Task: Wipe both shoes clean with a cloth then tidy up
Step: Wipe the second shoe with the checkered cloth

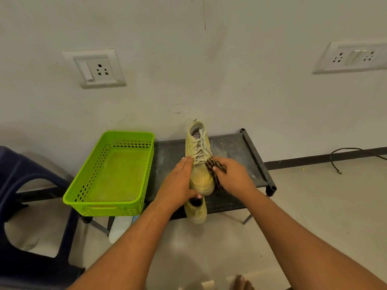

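Shoe [199, 151], pale yellow, laced: lies lengthwise on the dark low rack [234, 143], toe toward the wearer, heel toward the wall. Left hand [180, 185]: fingers laid flat along the shoe's left flank, thumb under the toe, apparently to steady it against the wiping. Right hand [232, 174]: closed on a dark patterned cloth [214, 171], pressing it to the right side of the toe cap, just beside the lowest laces. Second shoe [196, 210]: below the rack's near edge, partly hidden by the left hand; probably awaiting its turn. Green basket [113, 174]: on the rack's left end, nothing visible inside; likely for tidying.
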